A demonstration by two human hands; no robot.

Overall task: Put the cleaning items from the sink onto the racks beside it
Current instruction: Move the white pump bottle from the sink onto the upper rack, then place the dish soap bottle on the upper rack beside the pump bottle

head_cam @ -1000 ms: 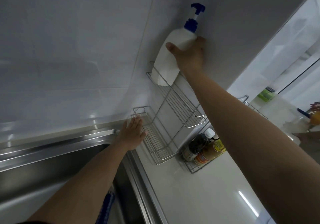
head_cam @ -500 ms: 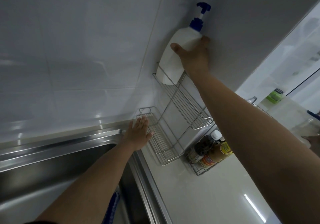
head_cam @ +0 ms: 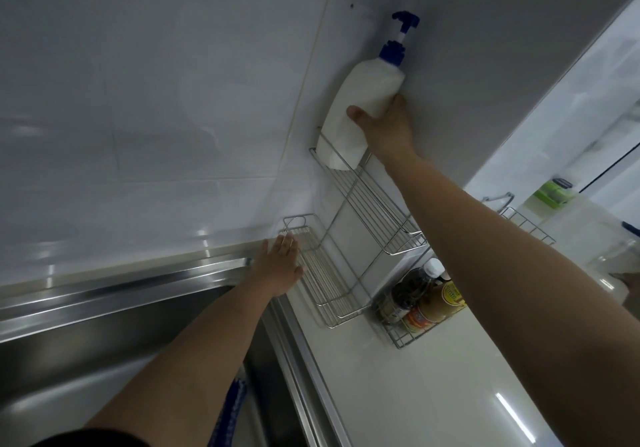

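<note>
A white pump bottle (head_cam: 363,100) with a blue pump head stands in the far end of the upper wire rack (head_cam: 377,207), against the tiled wall. My right hand (head_cam: 384,128) is wrapped around the bottle's lower half, thumb on its front. My left hand (head_cam: 278,266) lies flat with fingers spread on the counter edge, touching the near end of the lower wire rack (head_cam: 325,284), which holds nothing. The steel sink (head_cam: 114,311) lies at lower left; a blue item (head_cam: 230,408) shows in it, mostly hidden behind my left forearm.
A second wire basket (head_cam: 401,337) on the counter holds a dark sauce bottle (head_cam: 405,291) and an orange-labelled bottle (head_cam: 436,304). Further right are another rack (head_cam: 526,225) and a green-topped container (head_cam: 554,194). The white counter (head_cam: 415,394) runs along the sink's right side.
The bottle has sunk a little deeper into the upper rack's end, with my right hand sliding lower on it. The left hand stays flat by the lower rack.
</note>
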